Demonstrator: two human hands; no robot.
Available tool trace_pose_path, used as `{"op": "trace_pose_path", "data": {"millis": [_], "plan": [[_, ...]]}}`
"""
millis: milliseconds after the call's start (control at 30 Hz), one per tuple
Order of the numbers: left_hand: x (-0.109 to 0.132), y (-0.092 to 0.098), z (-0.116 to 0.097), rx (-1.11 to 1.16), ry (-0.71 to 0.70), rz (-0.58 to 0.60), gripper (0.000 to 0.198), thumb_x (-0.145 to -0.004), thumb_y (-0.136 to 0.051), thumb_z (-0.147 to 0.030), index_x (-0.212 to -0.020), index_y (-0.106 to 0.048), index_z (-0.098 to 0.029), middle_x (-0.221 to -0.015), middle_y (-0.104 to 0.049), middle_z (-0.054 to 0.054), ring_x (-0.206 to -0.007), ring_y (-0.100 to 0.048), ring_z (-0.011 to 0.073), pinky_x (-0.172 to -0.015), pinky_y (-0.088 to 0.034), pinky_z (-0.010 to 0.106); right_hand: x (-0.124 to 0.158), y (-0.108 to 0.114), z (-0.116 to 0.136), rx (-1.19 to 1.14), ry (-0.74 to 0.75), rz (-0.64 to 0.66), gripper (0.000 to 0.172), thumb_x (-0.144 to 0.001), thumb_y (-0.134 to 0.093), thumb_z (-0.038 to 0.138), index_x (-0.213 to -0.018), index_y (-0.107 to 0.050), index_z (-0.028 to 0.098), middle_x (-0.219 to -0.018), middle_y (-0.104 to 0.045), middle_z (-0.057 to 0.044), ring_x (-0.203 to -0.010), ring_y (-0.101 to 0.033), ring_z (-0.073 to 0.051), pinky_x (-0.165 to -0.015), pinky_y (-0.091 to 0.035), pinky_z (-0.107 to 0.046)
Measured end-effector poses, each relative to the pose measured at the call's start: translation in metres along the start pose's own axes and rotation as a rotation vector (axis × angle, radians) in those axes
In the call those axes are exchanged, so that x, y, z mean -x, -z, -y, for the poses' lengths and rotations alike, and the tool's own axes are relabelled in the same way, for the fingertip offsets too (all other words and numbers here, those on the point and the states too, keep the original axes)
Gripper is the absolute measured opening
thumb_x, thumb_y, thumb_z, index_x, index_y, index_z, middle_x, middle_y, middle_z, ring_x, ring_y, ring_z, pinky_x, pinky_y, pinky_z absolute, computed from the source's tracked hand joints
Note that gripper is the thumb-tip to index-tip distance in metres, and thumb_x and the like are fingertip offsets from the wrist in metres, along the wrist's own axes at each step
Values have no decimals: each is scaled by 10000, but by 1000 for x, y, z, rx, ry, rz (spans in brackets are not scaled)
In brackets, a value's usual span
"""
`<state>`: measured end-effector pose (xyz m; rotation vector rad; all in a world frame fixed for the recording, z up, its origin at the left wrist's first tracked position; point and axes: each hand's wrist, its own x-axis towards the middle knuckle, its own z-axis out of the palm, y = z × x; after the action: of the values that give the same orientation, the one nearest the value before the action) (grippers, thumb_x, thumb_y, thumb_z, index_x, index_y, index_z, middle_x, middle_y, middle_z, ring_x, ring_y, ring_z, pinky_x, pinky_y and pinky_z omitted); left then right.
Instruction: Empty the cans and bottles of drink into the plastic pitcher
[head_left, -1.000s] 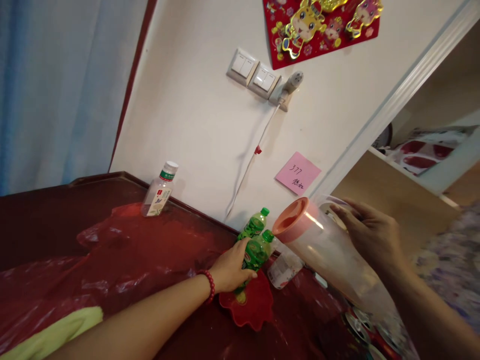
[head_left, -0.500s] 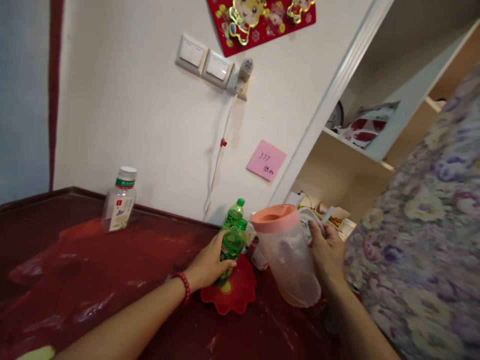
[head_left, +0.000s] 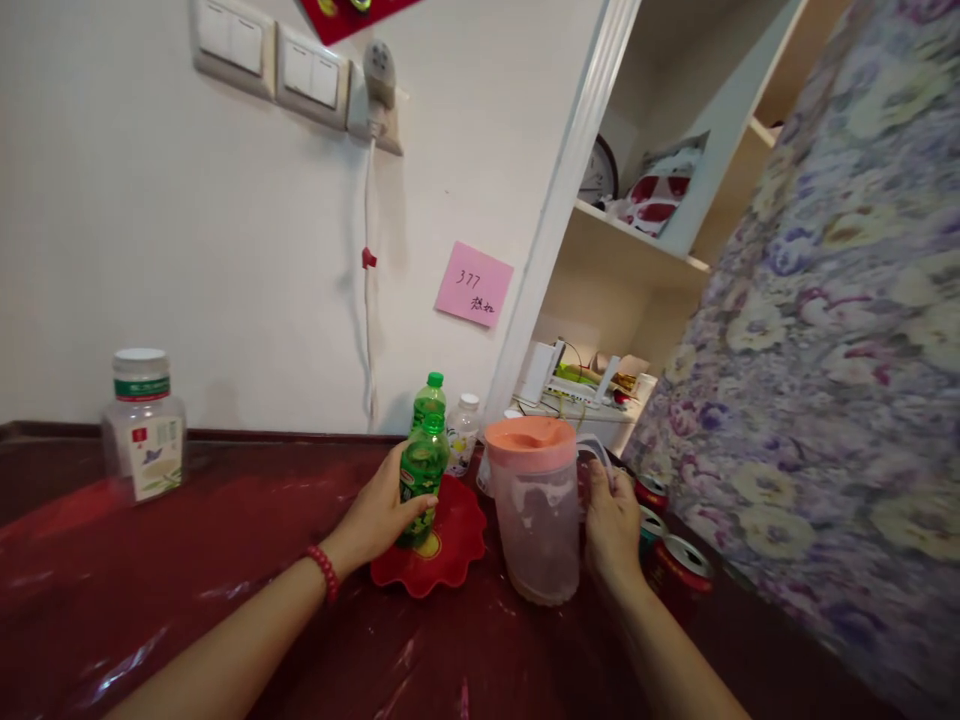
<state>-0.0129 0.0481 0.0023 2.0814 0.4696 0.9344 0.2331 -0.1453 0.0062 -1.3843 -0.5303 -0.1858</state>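
My left hand, with a red bead bracelet at the wrist, is wrapped round a green plastic bottle that has no cap on. The bottle is upright over a red scalloped plate. My right hand grips the handle of a cloudy plastic pitcher with an orange lid. The pitcher is nearly upright, just right of the plate; whether its base touches the table I cannot tell. Behind the held bottle is another green bottle with a green cap, beside a small white-capped bottle.
Several drink cans stand right of my right hand, by a floral curtain. A clear jar with a white lid stands at the left. The dark red table meets the wall, where a white cord hangs.
The pitcher has gone from tilted toward the bottle to nearly upright, and lower. My left hand still holds the bottle. The camera view has turned, bringing the cans into sight.
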Motion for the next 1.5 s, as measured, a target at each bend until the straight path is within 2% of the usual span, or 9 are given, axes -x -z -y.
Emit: {"op": "trace_pose_path", "data": {"millis": [500, 700, 867, 1000, 1100, 1200, 1333, 1433, 1500], "plan": [[-5, 0, 10, -30, -26, 6, 767, -837, -666, -349, -1492, -288, -219, -1495, -485, 154, -1412, -446, 326, -1191, -325, 543, 28, 22, -9, -16, -20, -33, 617, -837, -540, 835, -832, -524, 218, -752, -541, -1, -718, -534, -210, -677, -441, -311], [-5, 1, 10, -52, -27, 19, 756, -856, -656, -365, -1487, -271, -202, -1500, -470, 153, -1406, -451, 304, -1201, -325, 508, 31, 43, -9, 29, -54, 69, 660, -846, -569, 787, -1065, -639, 169, -1067, -658, -91, -1043, -588, -304, -911, -453, -390], [-6, 1, 8, -49, -12, 12, 756, -850, -663, -388, -1477, -278, -214, -1484, -486, 147, -1395, -466, 305, -1198, -332, 516, 44, 59, -8, 22, -19, 127, 651, -879, -644, 650, -1315, -552, 175, -1284, -602, -117, -1171, -561, -313, -1008, -436, -424], [-7, 0, 10, -35, -13, 21, 784, -840, -674, -388, -1488, -268, -216, -1492, -484, 149, -1402, -466, 304, -1195, -337, 514, 63, 80, 6, 148, 137, 23, 602, -920, -636, 568, -1384, -493, 213, -1411, -488, -111, -1250, -493, -302, -1042, -405, -428], [-6, -1, 9, -18, -2, 24, 811, -822, -691, -365, -1493, -266, -200, -1486, -493, 161, -1389, -480, 306, -1195, -334, 511, 78, 89, 32, 344, 369, 3, 423, -958, -614, 493, -1279, -575, 221, -1259, -562, -98, -1102, -558, -285, -960, -436, -400], [-6, -2, 7, -12, -4, 26, 803, -817, -695, -354, -1482, -280, -181, -1488, -480, 173, -1386, -473, 307, -1196, -328, 508, 96, 80, 62, 301, 426, 438, 151, -1026, -543, 349, -1103, -628, 249, -1066, -619, -44, -946, -604, -213, -816, -474, -290], [-5, -1, 5, 16, -14, 43, 772, -820, -697, -339, -1463, -302, -179, -1464, -498, 162, -1367, -488, 293, -1192, -338, 491, 133, 45, 71, 289, 395, 1179, 147, -994, -579, 209, -1118, -643, 254, -1026, -611, -16, -918, -593, -179, -805, -462, -256], [-5, -2, 6, 33, -10, 41, 770, -813, -702, -325, -1461, -306, -194, -1444, -518, 148, -1342, -513, 285, -1182, -352, 482, 164, 18, 47, 515, 570, 1406, 361, -842, -862, 386, -1153, -685, 335, -1056, -606, 1, -901, -589, -204, -769, -457, -266], [-4, -2, 6, 40, -10, 35, 781, -809, -703, -321, -1466, -301, -194, -1445, -515, 151, -1341, -513, 289, -1179, -356, 483, 180, 5, 27, 685, 610, 1463, 321, -821, -866, 477, -1079, -715, 358, -980, -592, 5, -883, -575, -218, -718, -450, -261]]}}
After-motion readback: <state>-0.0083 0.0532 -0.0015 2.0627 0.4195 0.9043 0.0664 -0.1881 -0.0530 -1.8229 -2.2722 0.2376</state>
